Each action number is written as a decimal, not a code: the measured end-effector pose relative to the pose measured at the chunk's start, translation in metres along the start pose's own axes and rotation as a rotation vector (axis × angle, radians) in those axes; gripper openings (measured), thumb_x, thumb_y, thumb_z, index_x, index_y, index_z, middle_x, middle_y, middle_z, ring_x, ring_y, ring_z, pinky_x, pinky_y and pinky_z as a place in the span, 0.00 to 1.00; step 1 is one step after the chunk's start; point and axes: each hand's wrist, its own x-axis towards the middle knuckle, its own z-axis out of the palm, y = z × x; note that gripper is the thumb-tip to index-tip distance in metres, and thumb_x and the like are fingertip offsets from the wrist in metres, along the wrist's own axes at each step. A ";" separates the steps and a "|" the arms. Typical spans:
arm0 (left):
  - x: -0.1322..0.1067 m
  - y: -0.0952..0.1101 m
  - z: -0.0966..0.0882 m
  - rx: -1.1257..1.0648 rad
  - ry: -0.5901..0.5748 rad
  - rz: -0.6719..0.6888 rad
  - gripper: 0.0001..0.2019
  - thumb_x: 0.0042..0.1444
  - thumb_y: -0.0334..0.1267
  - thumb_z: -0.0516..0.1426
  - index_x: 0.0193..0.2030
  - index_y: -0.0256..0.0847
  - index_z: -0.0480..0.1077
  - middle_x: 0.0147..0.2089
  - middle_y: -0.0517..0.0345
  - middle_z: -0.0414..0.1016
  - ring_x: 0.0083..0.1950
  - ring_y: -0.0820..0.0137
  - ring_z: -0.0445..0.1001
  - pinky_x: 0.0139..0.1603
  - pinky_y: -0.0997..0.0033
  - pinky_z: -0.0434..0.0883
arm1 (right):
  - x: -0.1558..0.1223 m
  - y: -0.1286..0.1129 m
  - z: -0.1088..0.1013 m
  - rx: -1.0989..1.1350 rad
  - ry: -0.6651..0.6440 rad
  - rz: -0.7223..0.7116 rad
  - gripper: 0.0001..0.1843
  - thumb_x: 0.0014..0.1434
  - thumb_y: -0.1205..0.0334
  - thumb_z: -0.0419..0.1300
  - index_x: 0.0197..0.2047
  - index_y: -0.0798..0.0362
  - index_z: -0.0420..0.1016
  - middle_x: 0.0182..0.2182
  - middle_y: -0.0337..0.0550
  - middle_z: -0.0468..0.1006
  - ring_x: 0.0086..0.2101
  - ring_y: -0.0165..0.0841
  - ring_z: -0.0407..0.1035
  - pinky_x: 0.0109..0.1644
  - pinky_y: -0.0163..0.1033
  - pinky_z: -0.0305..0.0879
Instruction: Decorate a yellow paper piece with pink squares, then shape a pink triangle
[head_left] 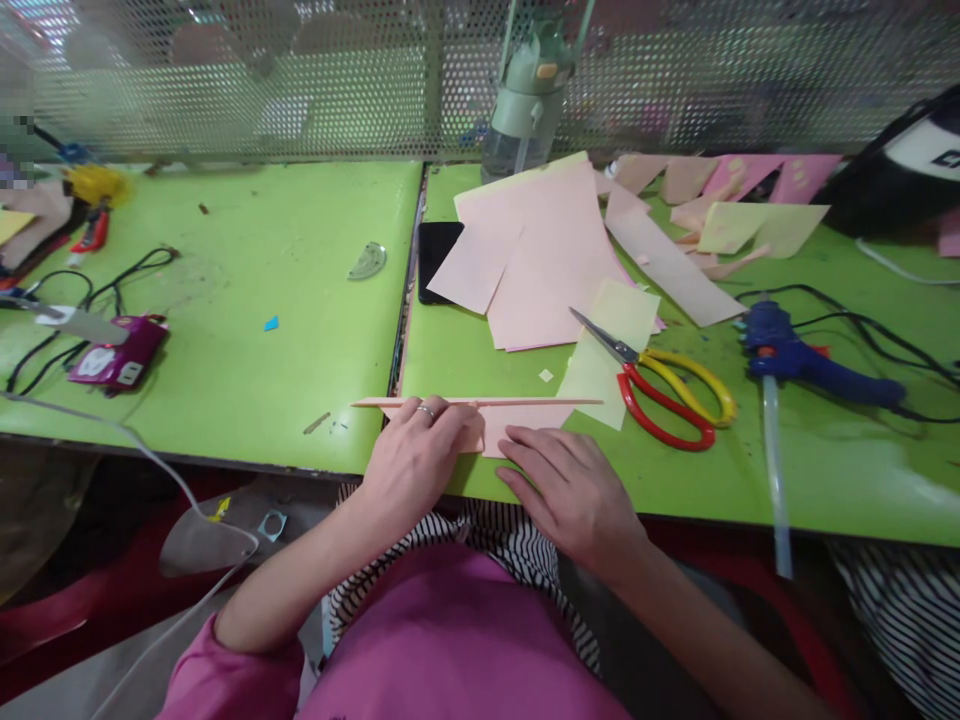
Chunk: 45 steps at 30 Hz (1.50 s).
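A folded pink paper [525, 415] lies at the table's front edge, its far side raised in a narrow strip. My left hand [412, 455], with a ring on one finger, is closed over the paper's left part. Its fingers are pressed together on the paper, and the hand hides what lies beneath. To the right, my right hand [574, 490] rests with fingers stretched out, the fingertips touching the paper's near edge. Scissors [667, 390] with one red and one yellow handle lie right of the paper, partly on a pale yellow sheet [611, 325].
Pink sheets [551, 260] overlap a black phone [435, 265]. Behind them stands a water bottle [525, 110] by the perforated screen [300, 90]. A blue glue gun [817, 365] with its cord lies at right; paper scraps [765, 225] are behind it. Cables surround a purple box [124, 355] at left.
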 end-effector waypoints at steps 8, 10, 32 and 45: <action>-0.007 0.002 -0.012 -0.333 -0.116 -0.062 0.07 0.67 0.36 0.53 0.42 0.38 0.70 0.37 0.56 0.77 0.39 0.66 0.72 0.43 0.63 0.71 | 0.000 0.001 0.002 0.001 0.025 0.002 0.10 0.66 0.63 0.56 0.46 0.58 0.75 0.43 0.51 0.82 0.40 0.39 0.71 0.45 0.45 0.66; -0.008 0.004 -0.015 -0.335 -0.149 -0.059 0.10 0.67 0.37 0.53 0.36 0.38 0.71 0.37 0.54 0.76 0.40 0.65 0.72 0.45 0.61 0.70 | 0.001 0.001 0.002 0.011 0.025 0.005 0.10 0.67 0.63 0.56 0.46 0.58 0.75 0.43 0.50 0.82 0.41 0.39 0.71 0.45 0.44 0.66; -0.006 0.004 0.000 -0.052 0.086 -0.066 0.04 0.69 0.36 0.51 0.45 0.39 0.64 0.32 0.59 0.75 0.34 0.67 0.71 0.37 0.68 0.68 | 0.000 -0.001 0.003 0.025 0.014 0.052 0.09 0.67 0.64 0.56 0.44 0.56 0.77 0.43 0.49 0.82 0.40 0.38 0.72 0.45 0.45 0.65; -0.004 0.001 0.003 0.069 0.063 -0.037 0.05 0.67 0.34 0.52 0.46 0.39 0.68 0.36 0.56 0.74 0.37 0.66 0.70 0.40 0.66 0.70 | -0.002 -0.002 0.002 0.020 0.012 0.058 0.10 0.67 0.64 0.55 0.46 0.55 0.77 0.44 0.48 0.82 0.41 0.39 0.71 0.46 0.46 0.65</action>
